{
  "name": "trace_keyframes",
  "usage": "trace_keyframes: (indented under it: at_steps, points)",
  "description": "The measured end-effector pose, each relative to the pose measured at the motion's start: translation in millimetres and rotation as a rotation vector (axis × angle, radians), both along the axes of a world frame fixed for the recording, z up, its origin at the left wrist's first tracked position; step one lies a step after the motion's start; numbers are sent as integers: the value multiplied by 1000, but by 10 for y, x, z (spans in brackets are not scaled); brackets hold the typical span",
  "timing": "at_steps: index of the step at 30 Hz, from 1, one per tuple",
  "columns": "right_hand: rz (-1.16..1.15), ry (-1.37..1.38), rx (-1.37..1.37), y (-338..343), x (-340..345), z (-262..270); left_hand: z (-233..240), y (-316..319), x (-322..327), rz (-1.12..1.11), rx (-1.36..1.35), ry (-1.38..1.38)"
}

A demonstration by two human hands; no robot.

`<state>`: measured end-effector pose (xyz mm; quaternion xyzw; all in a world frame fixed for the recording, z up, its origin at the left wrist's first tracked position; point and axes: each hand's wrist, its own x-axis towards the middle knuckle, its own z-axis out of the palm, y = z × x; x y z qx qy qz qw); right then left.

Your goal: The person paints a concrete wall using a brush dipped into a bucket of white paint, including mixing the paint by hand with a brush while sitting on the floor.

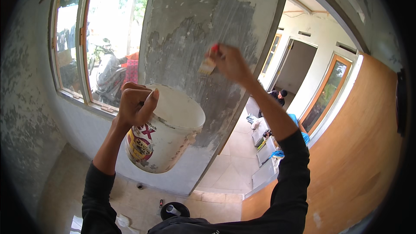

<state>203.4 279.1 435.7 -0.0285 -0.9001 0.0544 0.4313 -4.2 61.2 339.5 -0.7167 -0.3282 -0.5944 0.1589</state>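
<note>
My left hand (pixel 136 104) grips the rim of a white plastic paint bucket (pixel 169 146) and holds it up, slightly tilted, before the wall. The bucket bears a printed label, and its outside is smeared; what lies at its bottom is hidden. In my right hand (pixel 230 63) is a flat paintbrush (pixel 207 67) with a red handle end, its bristles pointing down at the wall. The hand and brush are blurred, so contact with the surface is hard to tell. Grey, streaked patches cover the middle of the plastered wall (pixel 198 32), with paler paint around them.
A window (pixel 110 39) is on the left, a doorway to another room on the right. Through it a person (pixel 280 96) sits low near several containers (pixel 266 149). A black round tub (pixel 183 208) is on the tiled floor below me. An orange-brown panel (pixel 351 143) stands right.
</note>
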Motion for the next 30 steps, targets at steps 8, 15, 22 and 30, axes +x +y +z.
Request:
trace_keyframes:
  at_steps: [8, 15, 22, 30]
  points:
    - [-203, 141, 340, 241, -220, 2103, 79, -7, 35, 20, -5, 4]
    - [33, 562, 782, -68, -334, 2422, 108, -43, 0, 42, 23, 18]
    - [-375, 233, 1113, 345, -205, 640, 52, -106, -80, 29, 9, 57]
    - [-178, -51, 709, 27, 271, -1984, -182, -326, -119, -99, 38, -10]
